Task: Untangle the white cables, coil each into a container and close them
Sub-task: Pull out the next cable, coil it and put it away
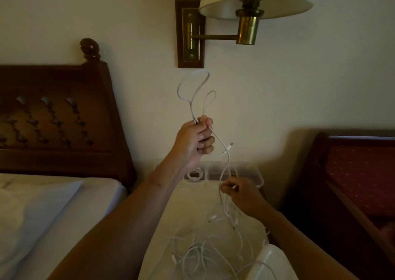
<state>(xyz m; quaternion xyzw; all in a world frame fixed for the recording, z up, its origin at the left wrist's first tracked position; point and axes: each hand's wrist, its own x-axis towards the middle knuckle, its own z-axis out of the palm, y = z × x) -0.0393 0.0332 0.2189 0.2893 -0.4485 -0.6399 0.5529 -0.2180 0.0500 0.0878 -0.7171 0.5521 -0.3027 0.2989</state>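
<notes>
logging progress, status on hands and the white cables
Left hand gripping raised cable loops. Right hand pinching the strand below. Tangled pile on the table, strand runs into it. Container at back holds a coil.

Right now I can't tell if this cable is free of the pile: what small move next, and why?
Probably slide the right hand down the cable toward the tangle: the left hand grips its loops high, but its lower run vanishes into that tangle.
</notes>
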